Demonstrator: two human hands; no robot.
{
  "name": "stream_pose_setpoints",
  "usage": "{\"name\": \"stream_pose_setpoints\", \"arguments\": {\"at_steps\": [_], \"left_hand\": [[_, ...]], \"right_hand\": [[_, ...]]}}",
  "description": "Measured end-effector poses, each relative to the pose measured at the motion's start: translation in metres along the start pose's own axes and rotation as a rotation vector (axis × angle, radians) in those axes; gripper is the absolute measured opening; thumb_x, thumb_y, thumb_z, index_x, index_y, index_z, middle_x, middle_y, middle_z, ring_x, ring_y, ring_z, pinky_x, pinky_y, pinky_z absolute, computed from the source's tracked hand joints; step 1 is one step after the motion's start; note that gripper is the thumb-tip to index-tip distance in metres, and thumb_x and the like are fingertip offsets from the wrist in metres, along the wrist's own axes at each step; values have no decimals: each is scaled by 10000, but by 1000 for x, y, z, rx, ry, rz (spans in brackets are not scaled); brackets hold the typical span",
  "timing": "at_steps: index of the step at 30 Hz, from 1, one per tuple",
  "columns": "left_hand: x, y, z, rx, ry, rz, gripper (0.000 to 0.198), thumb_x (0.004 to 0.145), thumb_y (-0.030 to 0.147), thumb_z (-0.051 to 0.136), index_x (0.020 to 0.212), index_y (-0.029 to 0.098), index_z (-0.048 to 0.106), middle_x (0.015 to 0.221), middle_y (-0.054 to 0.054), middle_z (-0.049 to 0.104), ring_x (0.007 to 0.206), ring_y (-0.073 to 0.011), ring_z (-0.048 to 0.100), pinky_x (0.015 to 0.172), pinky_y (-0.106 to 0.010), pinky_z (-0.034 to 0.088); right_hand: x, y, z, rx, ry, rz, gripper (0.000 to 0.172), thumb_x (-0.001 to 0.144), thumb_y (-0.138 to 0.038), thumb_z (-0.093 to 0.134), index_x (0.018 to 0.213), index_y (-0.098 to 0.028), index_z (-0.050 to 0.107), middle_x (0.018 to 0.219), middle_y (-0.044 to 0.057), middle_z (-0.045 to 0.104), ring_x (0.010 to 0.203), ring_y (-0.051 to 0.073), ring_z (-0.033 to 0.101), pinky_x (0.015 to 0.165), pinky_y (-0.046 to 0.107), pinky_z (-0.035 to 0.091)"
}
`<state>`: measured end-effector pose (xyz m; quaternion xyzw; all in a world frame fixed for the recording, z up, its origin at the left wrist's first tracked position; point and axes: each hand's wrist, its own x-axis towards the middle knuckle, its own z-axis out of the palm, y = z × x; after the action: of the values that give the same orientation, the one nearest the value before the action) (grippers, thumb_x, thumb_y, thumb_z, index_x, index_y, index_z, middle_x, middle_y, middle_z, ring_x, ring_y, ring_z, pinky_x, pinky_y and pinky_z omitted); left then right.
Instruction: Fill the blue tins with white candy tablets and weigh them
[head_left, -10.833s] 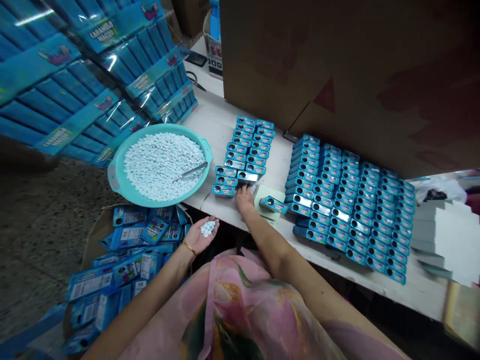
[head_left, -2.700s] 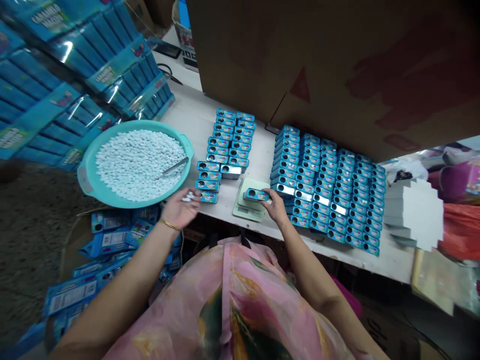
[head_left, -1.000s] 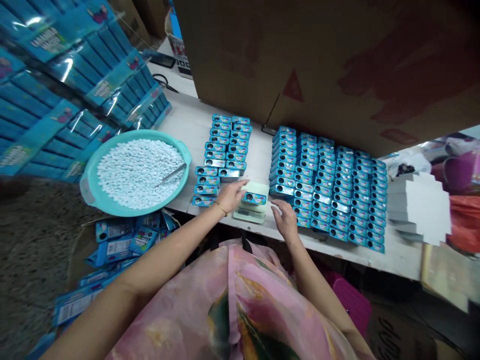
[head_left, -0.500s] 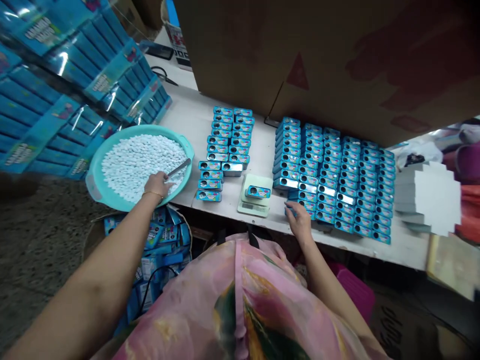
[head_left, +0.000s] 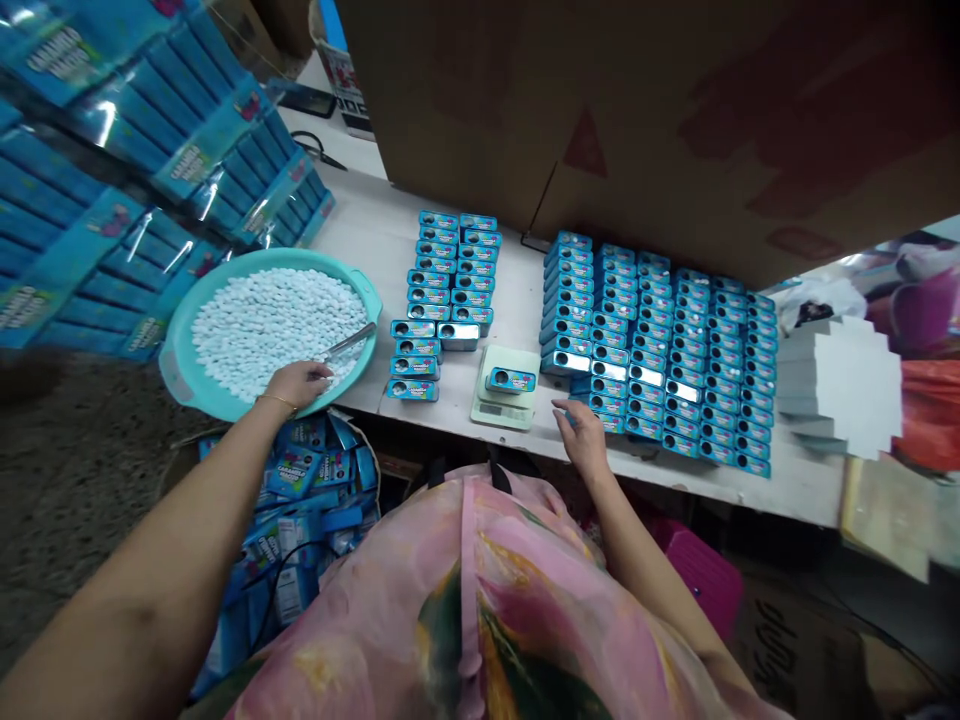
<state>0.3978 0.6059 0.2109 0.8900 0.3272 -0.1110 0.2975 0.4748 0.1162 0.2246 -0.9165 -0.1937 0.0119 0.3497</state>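
My left hand (head_left: pixel 296 385) is over the near side of a turquoise basin (head_left: pixel 176 375) full of small pale candies (head_left: pixel 262 310). Its fingers are bunched together at the candies; what they hold, if anything, is too small to make out. Just beyond the fingertips, a long metal utensil (head_left: pixel 352 342) lies across the candies toward the rim. A blue tin (head_left: pixel 511 380) rests on a pale green kitchen scale (head_left: pixel 489 415). Right of the scale, my right hand (head_left: pixel 583 435) hovers near the table's front edge, beside the rows of tins, fingers apart and apparently holding nothing.
Blue tins (head_left: pixel 435 265) stand in two columns left of the scale, with several more rows (head_left: pixel 660 350) at right. A large cardboard box (head_left: pixel 480 110) borders the back. Wrapped blue packs (head_left: pixel 150 160) rise at left. Below the basin sits a carton of blue boxes (head_left: pixel 296 470). Scissors (head_left: pixel 319 150) lie behind.
My left hand has drawn slightly back toward the basin's near rim, its fingertips now apart from the utensil. My right hand has shifted a little left toward the scale. The view has turned slightly.
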Motion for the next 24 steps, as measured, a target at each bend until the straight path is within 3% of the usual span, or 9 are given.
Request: {"name": "stream_pose_setpoints", "arguments": {"at_steps": [3,7,9,12,17,22,24], "left_hand": [[-4,-4,-3,-77,-31,-83,135,553,68,662,649,150,616,470,85,508,567,-102,459,553,-170,308],[-10,-12,-3,-768,104,-329,143,616,-8,605,688,115,585,480,76,509,523,-67,452,488,-139,332],[-10,-15,-6,-1027,196,-381,149,684,-33,523,700,115,533,523,67,520,521,-48,463,488,-127,369],[-12,-19,-18,-1218,282,-364,199,778,-30,382,707,146,442,562,64,505,546,-25,476,491,-93,398],[-32,-21,-30,-1964,222,-177,188,839,79,291,789,163,452,659,13,546,674,-39,533,496,-84,441],[-44,-8,-22,-2143,292,-134,315,885,289,191,762,165,452,615,2,500,606,-47,507,460,-107,422],[-50,8,-18,-2164,244,-88,276,876,282,247,721,164,443,591,5,473,559,-45,477,437,-107,394]], "right_hand": [[1,-1,1,4,-1,-2,224,830,-286,457,969,-208,614,940,66,645,892,202,578,802,366,450],[-1,3,3,1,-10,14,227,829,-289,456,965,-204,617,941,68,646,886,202,583,794,365,453],[-2,5,4,-5,-20,14,228,830,-290,453,962,-204,619,940,68,646,884,202,583,790,363,453],[-2,5,6,-12,-26,10,236,831,-291,446,965,-206,620,937,70,646,879,203,584,785,363,452],[-2,4,9,-9,-67,-7,238,830,-290,444,962,-205,623,932,72,646,881,205,583,790,367,448],[7,8,-2,38,-114,-40,230,829,-287,452,954,-205,626,932,71,645,886,205,579,805,375,444],[13,5,-9,92,-128,-56,226,828,-289,454,952,-210,627,945,69,643,884,201,580,801,374,448]]}}
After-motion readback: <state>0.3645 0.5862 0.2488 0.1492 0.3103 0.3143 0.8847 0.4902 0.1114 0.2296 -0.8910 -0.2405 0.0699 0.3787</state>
